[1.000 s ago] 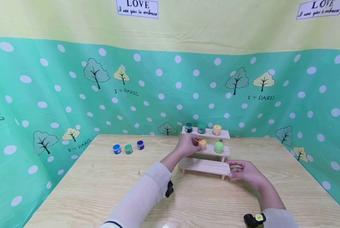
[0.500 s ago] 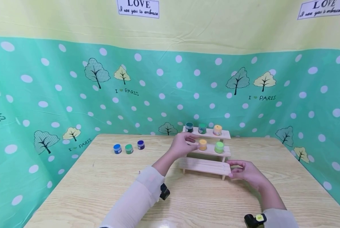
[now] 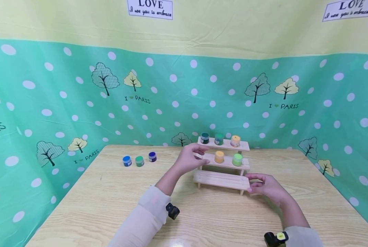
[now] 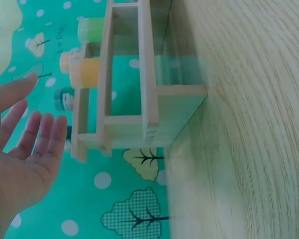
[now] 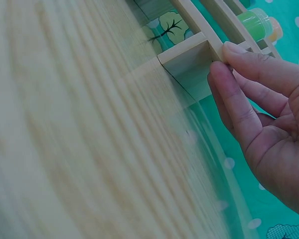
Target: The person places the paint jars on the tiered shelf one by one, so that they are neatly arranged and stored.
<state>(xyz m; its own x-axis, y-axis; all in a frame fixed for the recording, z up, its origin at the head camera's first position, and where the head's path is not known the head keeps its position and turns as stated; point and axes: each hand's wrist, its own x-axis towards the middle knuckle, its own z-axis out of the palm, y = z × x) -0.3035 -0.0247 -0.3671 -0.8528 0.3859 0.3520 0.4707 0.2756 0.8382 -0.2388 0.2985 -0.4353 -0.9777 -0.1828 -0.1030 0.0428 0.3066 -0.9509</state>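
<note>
A three-tier wooden display stand (image 3: pixel 221 180) stands on the table. Beside its middle tier, at the left end, my left hand (image 3: pixel 188 159) is held with fingers parted and nothing between them. An orange paint jar (image 3: pixel 219 157) sits on that tier, a short gap from the thumb, with a light green paint jar (image 3: pixel 237 160) to its right. My right hand (image 5: pixel 269 109) pinches the right end of the lowest tier between thumb and fingers. On the top tier are a dark teal jar (image 3: pixel 205 138), a green jar (image 3: pixel 219 139) and a peach jar (image 3: pixel 235 141).
To the left on the wooden table (image 3: pixel 79 212) stand a blue jar (image 3: pixel 127 161), another green jar (image 3: pixel 139 161) and a dark purple jar (image 3: pixel 152 157). A polka-dot curtain (image 3: pixel 159 116) hangs right behind the table and along its sides.
My left hand has let go of the orange paint jar and drawn away to the left. The jar stays on the middle tier. My right hand keeps its place on the stand.
</note>
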